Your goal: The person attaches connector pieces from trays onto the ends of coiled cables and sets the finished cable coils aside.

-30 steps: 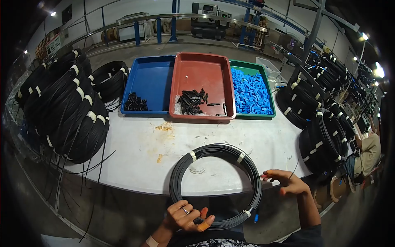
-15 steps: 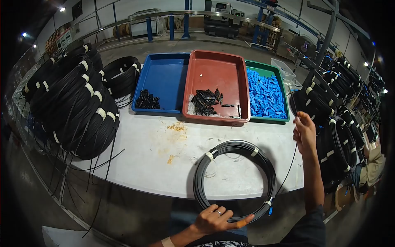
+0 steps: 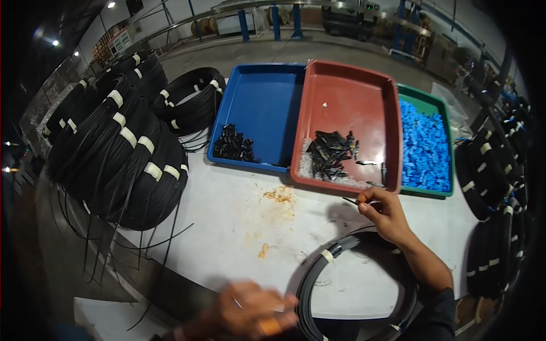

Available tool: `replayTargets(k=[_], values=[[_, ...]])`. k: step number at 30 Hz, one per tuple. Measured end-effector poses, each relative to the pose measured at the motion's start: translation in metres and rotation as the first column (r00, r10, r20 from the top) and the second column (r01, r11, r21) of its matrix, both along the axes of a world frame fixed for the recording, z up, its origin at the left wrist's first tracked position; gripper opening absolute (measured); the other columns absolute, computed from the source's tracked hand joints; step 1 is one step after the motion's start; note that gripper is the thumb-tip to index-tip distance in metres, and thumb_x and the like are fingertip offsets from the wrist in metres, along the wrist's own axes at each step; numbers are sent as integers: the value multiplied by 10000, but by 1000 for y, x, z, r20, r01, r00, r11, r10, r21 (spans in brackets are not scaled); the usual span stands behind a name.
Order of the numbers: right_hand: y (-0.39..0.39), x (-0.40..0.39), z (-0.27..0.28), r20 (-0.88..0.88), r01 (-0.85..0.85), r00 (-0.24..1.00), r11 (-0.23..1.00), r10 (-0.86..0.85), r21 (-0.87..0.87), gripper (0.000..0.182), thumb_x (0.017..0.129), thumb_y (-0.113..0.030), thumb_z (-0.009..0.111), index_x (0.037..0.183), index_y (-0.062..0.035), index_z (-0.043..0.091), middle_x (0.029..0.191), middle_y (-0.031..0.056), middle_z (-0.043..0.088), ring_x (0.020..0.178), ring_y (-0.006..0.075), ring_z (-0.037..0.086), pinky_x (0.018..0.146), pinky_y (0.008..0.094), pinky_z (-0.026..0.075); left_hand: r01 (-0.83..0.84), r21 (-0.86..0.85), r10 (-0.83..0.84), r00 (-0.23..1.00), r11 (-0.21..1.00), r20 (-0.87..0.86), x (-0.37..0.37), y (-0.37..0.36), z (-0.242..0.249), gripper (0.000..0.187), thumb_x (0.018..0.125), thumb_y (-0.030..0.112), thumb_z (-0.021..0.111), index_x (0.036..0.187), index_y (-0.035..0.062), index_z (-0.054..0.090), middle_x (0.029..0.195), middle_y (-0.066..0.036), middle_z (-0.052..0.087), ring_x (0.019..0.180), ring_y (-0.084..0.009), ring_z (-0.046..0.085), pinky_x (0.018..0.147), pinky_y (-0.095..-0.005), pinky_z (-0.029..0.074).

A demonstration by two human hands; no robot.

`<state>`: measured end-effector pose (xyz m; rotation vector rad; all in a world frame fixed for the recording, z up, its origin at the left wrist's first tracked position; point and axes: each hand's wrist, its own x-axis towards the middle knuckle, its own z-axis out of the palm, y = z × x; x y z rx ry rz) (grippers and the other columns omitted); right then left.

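Observation:
A coil of black cable [image 3: 310, 284], bound with pale tape, lies at the front edge of the white table, partly over it. Above the coil my right hand [image 3: 387, 213] is closed in a pinch on a cable end [image 3: 350, 200], whose dark tip points left, just in front of the red tray. At the coil's left side is my left hand [image 3: 256, 310], smeared by motion, so its fingers cannot be made out. Orange covering shows on a finger of each hand.
Behind stand a blue tray [image 3: 261, 85] with small black parts, a red tray [image 3: 352, 102] with black pieces and clear bits, and a green tray [image 3: 449, 153] of blue connectors. Stacked cable coils [image 3: 136, 170] rise at left, with loose ends hanging. More coils [image 3: 483, 170] are at right.
My right hand has come left and down with the cable end, to the red tray's front. My left hand has moved left from the coil's lower rim. The view has turned left.

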<state>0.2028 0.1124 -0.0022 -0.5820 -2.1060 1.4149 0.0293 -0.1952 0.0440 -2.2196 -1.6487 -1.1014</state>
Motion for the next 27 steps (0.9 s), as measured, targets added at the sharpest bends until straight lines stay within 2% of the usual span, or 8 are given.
replayTargets(k=[2,4,6,10,12,17,22,27], values=[[-5,-3,3,-1,-23,1000,999,23,-22,58,947,-46,670,960,6,647,859,6,641,759,69,535,683,235,442,-151,-99,150,989,984,-20,-48,20,12,324,822,78,755,1131,153,695,1008,-37,730,827,-187,665,755,-345,482],[-13,-4,7,91,-149,983,982,159,-115,71,951,-58,679,960,7,650,853,8,640,752,76,529,675,243,441,-180,-108,167,978,978,-124,-102,48,23,211,844,22,684,1045,84,709,983,-58,727,845,-232,669,765,-374,493],[-14,-13,4,38,-187,980,967,196,-172,88,945,-68,695,959,3,645,827,19,636,725,78,514,645,249,432,-260,-126,216,933,957,-287,-141,85,27,175,834,6,651,995,31,715,1005,-125,730,878,-308,664,815,-408,487],[-17,-19,8,133,-231,961,968,243,-100,82,935,-55,691,946,-1,630,826,76,636,705,112,538,624,285,439,-360,-205,296,911,910,-287,-192,149,18,198,854,-25,631,1035,1,706,1015,-142,728,952,-328,682,854,-392,523],[-18,-19,8,57,-266,963,961,262,76,75,940,-57,684,956,-5,633,841,94,652,702,162,576,626,311,454,-373,-208,300,902,904,-312,-211,174,15,197,857,-14,644,1033,24,723,1020,-128,732,956,-315,688,854,-379,541],[-17,-16,11,105,-227,967,973,231,-49,93,937,-59,691,972,10,641,872,116,682,742,192,635,683,303,503,-372,-253,278,898,893,-341,-232,206,3,193,834,18,696,1016,43,755,1001,-89,737,939,-272,695,844,-371,555],[-17,-15,11,97,-260,962,965,255,45,102,935,-78,702,991,-2,661,890,113,702,755,169,651,670,291,501,-393,-312,260,883,865,-391,-234,210,-3,196,814,79,746,1008,65,770,983,-74,739,930,-264,694,826,-377,555],[-19,-16,18,139,-256,958,967,251,16,112,929,-87,719,980,3,678,888,113,709,735,159,652,657,275,501,-444,-402,280,871,801,-404,-237,213,-6,199,788,135,784,975,71,783,988,-70,742,955,-264,688,828,-387,553]])
